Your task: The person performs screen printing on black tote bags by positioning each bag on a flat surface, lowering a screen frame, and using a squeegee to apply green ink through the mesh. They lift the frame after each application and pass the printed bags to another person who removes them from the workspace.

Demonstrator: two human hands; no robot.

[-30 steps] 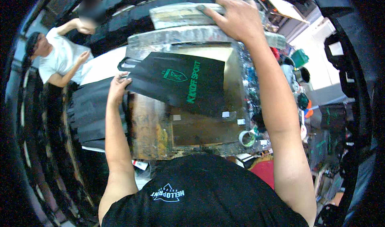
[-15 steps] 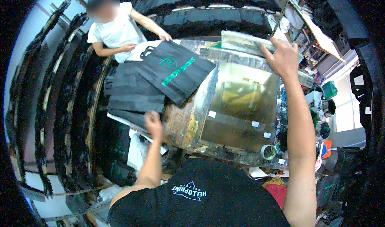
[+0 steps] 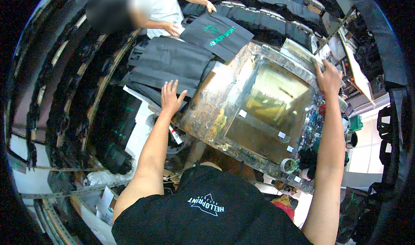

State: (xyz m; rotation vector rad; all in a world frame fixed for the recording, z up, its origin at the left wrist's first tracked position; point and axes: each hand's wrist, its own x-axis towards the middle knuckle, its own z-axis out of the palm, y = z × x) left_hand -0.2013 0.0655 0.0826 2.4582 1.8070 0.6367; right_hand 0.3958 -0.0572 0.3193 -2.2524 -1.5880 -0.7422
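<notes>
My left hand [image 3: 171,99] is open, fingers spread, at the near edge of a stack of black fabric bags [image 3: 170,63]. My right hand [image 3: 330,78] is closed round the right end of a long, pale squeegee [image 3: 298,52], which lies along the far side of a printing screen [image 3: 276,96]. The screen rests on an ink-stained table [image 3: 207,108]; its mesh looks yellowish and see-through. Beyond the stack, a co-worker's hands [image 3: 210,7] hold a black bag [image 3: 220,35] with a green print.
A roll of tape [image 3: 288,166] sits at the screen's near right corner. Pots and a green container [image 3: 355,123] stand to the right. Racks hung with black pieces [image 3: 78,72] curve along the left and back. A white-shirted person [image 3: 164,5] stands at far left.
The co-worker has drawn the printed bag away from the stack, toward the far side. My left hand's fingers have spread. My right hand stays on the squeegee; the whole view has turned.
</notes>
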